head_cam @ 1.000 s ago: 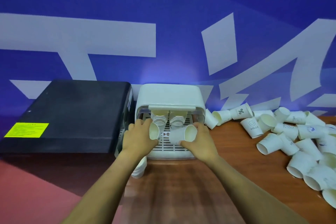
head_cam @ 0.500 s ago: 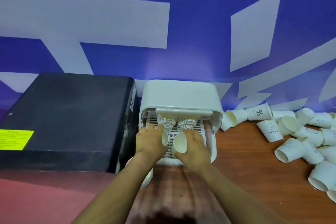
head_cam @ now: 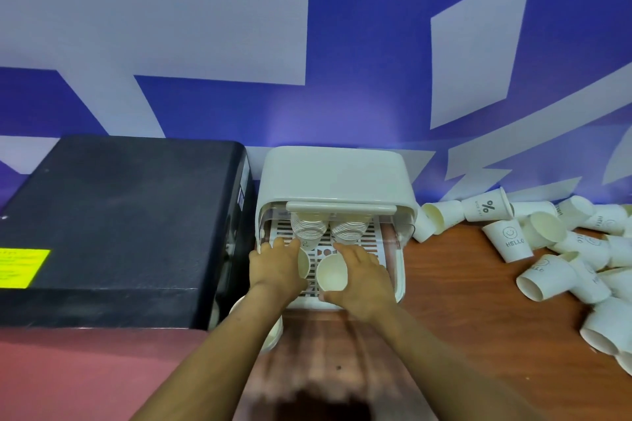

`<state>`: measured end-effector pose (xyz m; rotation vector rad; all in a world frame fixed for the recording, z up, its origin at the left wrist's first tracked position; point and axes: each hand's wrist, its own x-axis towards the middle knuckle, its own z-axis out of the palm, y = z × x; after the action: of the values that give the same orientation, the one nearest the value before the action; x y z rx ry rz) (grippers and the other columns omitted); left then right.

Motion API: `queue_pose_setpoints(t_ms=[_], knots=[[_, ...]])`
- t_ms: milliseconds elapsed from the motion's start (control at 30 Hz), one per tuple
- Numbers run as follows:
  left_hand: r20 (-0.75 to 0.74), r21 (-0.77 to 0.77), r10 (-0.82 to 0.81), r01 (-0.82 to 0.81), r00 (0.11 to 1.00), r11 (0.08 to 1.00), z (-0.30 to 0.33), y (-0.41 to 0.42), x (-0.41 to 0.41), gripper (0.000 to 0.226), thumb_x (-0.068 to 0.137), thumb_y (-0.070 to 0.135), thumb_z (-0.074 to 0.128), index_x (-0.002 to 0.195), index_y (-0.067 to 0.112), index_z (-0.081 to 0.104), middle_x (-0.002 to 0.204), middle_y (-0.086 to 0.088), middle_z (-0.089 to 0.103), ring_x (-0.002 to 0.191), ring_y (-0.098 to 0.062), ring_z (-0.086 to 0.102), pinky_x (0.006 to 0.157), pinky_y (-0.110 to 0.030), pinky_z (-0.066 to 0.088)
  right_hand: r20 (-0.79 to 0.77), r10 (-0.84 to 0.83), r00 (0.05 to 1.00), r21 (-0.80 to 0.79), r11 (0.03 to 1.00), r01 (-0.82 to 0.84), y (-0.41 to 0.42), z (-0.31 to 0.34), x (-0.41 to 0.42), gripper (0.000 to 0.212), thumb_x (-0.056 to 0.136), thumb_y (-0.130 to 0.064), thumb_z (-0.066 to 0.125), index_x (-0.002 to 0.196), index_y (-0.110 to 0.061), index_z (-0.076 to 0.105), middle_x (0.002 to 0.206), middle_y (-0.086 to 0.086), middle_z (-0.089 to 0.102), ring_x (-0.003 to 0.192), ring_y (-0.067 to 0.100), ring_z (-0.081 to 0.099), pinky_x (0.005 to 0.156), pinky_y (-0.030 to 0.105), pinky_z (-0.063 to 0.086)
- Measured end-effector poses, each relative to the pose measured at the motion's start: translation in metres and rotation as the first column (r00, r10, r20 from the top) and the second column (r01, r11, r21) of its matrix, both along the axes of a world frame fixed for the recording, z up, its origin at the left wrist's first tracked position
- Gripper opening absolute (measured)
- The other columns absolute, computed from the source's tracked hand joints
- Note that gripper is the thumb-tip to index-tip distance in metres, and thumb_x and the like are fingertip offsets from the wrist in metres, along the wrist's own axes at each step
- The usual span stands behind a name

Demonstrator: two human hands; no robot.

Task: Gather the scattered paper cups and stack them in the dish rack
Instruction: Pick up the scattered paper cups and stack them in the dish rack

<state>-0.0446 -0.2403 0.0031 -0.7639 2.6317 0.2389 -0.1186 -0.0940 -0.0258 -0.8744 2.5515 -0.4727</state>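
Blue wall graphics [head_cam: 342, 44] with pale shapes are seen behind a wooden table [head_cam: 461, 301], where a black box [head_cam: 113, 225] is set hard against the left side of a white dish rack [head_cam: 333, 178]. Loose paper cups [head_cam: 554, 249] are left heaped on the table to the right, well apart from the rack, evidently awaiting collection. Two nested stacks [head_cam: 328, 229] are lodged at the back of the slatted tray, under the raised lid. One cup [head_cam: 331, 272] is gripped on its side by the right hand [head_cam: 362, 278], mouth toward the camera, apparently so it can be slid onto a stack. Another cup [head_cam: 303, 263] is clasped by the left hand [head_cam: 275, 265], mostly hidden behind the knuckles. Something white below the left forearm is cut off and cannot be identified.
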Motion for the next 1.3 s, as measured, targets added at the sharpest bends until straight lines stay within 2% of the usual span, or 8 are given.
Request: queue_pose_setpoints(t_ms=[167,333,433,500,800,867,1100,1300], knots=[[-0.05,0.032,0.009,-0.007,0.999,0.999,0.014,0.005,0.009,0.08,0.082,0.052,0.063,0.146,0.027,0.021,0.146,-0.003,0.036,0.133,-0.028,0.037,0.104,-0.042,0.034,-0.005,0.02,1.0,-0.056,0.998,-0.02,0.017,0.013,0.003,0.097,0.065,-0.056,0.075,0.145,-0.034,0.025,0.148,-0.01,0.03,0.136,0.015,0.031,0.11,0.039,0.03],[-0.252,0.068,0.006,0.012,0.968,0.998,0.041,0.029,0.023,0.075,0.084,0.052,0.06,0.146,0.029,0.024,0.148,-0.001,0.033,0.134,-0.025,0.035,0.104,-0.04,0.034,-0.022,-0.058,0.998,-0.188,0.981,0.053,0.071,0.032,0.006,0.081,0.067,-0.055,0.07,0.139,-0.037,0.036,0.138,-0.014,0.044,0.126,0.008,0.041,0.104,0.035,0.039],[-0.38,0.101,-0.04,0.084,0.924,0.991,0.049,0.057,0.025,0.069,0.085,0.05,0.058,0.144,0.029,0.03,0.147,0.001,0.036,0.132,-0.023,0.037,0.103,-0.037,0.037,-0.012,-0.113,0.994,-0.153,0.982,0.11,0.109,0.041,0.006,0.071,0.072,-0.046,0.071,0.135,-0.035,0.041,0.134,-0.009,0.046,0.124,0.012,0.044,0.099,0.035,0.043],[-0.414,0.156,-0.053,0.128,0.909,0.979,0.049,0.077,0.025,0.064,0.086,0.048,0.057,0.143,0.03,0.032,0.144,0.002,0.038,0.13,-0.022,0.039,0.101,-0.036,0.038,-0.015,-0.157,0.987,-0.101,0.983,0.155,0.13,0.046,0.005,0.07,0.077,-0.041,0.071,0.139,-0.029,0.039,0.14,-0.003,0.041,0.128,0.016,0.042,0.103,0.036,0.041],[-0.368,0.247,-0.087,0.188,0.926,0.951,0.05,0.13,0.023,0.059,0.089,0.046,0.053,0.142,0.03,0.034,0.14,0.002,0.043,0.125,-0.021,0.044,0.099,-0.036,0.042,0.053,-0.27,0.961,-0.089,0.958,0.274,0.182,0.055,-0.014,0.053,0.084,-0.035,0.066,0.133,-0.024,0.048,0.133,-0.002,0.047,0.118,0.012,0.049,0.097,0.033,0.045],[-0.356,0.235,-0.104,0.197,0.928,0.952,0.054,0.206,-0.017,0.059,0.089,0.047,0.054,0.142,0.029,0.036,0.139,0.002,0.045,0.125,-0.021,0.045,0.099,-0.035,0.042,0.08,-0.263,0.961,-0.083,0.959,0.269,0.258,0.057,-0.048,0.05,0.085,-0.034,0.065,0.132,-0.024,0.048,0.132,-0.002,0.048,0.118,0.012,0.049,0.097,0.032,0.045],[-0.335,0.243,-0.107,0.196,0.936,0.95,0.056,0.263,-0.068,0.058,0.088,0.045,0.056,0.141,0.028,0.037,0.139,0.001,0.044,0.124,-0.021,0.046,0.098,-0.034,0.04,0.088,-0.304,0.949,-0.13,0.941,0.314,0.32,0.054,-0.1,0.05,0.085,-0.03,0.067,0.131,-0.02,0.049,0.13,0.003,0.051,0.118,0.015,0.05,0.096,0.027,0.041],[-0.291,0.275,-0.085,0.169,0.953,0.946,0.047,0.329,-0.132,0.057,0.089,0.045,0.057,0.14,0.028,0.037,0.137,0.001,0.045,0.123,-0.021,0.046,0.098,-0.036,0.043,0.093,-0.336,0.937,-0.102,0.933,0.345,0.384,0.042,-0.166,0.051,0.082,-0.028,0.069,0.129,-0.021,0.05,0.13,0.005,0.053,0.118,0.019,0.052,0.098,0.034,0.044]])
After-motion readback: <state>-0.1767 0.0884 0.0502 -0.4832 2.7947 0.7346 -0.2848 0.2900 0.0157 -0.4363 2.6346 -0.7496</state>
